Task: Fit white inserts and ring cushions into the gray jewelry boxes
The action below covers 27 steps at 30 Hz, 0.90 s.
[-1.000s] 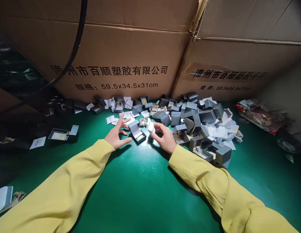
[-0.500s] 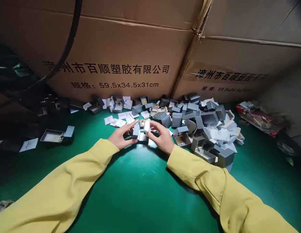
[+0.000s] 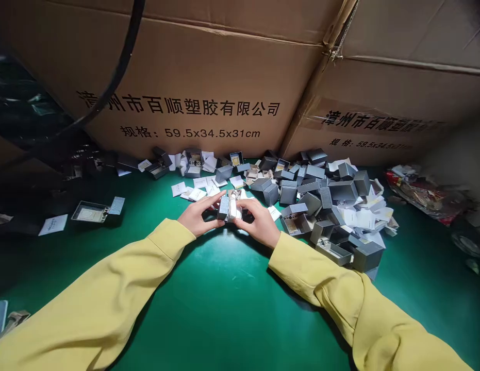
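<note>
Between my hands, above the green tabletop [image 3: 209, 293], is a small grey hinged box [image 3: 223, 207], its lid open on the left side. My left hand [image 3: 199, 215] grips the box by its lid side, thumb at the near edge and fingers at the far edge. A small white padded piece [image 3: 233, 206] sits at the box's open middle. My right hand [image 3: 262, 222] closes round the right side, its thumb and fingertips against the white piece. The fingers partly hide the box, so how deep the piece sits cannot be made out.
A heap of grey boxes [image 3: 313, 185] with white paper slips [image 3: 363, 216] lies to the right. More slips [image 3: 197, 194] lie just beyond my hands. An open box [image 3: 88, 212] stands at left. Large cardboard cartons [image 3: 193, 62] wall the back; a black cable [image 3: 123, 62] hangs at upper left.
The white piece, held upright at the box's right side before, is now lower and against the box's middle. My right hand has come closer to the left. The view has shifted slightly.
</note>
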Each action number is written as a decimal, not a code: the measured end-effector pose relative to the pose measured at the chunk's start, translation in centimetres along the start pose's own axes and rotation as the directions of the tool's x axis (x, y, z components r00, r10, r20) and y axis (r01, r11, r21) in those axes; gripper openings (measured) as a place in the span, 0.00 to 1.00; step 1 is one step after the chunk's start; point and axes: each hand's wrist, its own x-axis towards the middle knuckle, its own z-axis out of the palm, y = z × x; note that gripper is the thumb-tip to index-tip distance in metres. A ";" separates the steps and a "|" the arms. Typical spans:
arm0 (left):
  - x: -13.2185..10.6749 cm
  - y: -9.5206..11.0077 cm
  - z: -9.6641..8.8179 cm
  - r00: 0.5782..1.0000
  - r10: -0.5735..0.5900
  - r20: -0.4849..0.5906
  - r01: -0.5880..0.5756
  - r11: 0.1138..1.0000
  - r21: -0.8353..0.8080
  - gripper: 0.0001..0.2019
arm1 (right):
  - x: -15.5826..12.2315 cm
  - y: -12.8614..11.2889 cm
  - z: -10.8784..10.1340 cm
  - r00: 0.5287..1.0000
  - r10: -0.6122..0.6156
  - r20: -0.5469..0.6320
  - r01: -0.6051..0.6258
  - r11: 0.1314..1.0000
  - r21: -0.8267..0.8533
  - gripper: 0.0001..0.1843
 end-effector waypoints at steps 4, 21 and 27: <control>0.0 -0.4 0.0 0.999 0.040 0.027 -0.042 0.996 0.083 0.35 | 0.0 0.1 -0.1 0.997 -0.073 0.030 0.073 0.997 -0.017 0.15; 0.0 -0.6 0.0 0.997 0.069 0.019 -0.070 0.991 0.111 0.36 | 0.2 0.2 -0.4 1.000 0.005 -0.014 -0.005 1.000 -0.010 0.12; 0.2 -1.0 0.1 1.000 0.020 0.016 -0.021 0.997 0.068 0.37 | 0.1 0.5 -0.6 0.997 -0.076 0.027 0.078 0.995 -0.054 0.12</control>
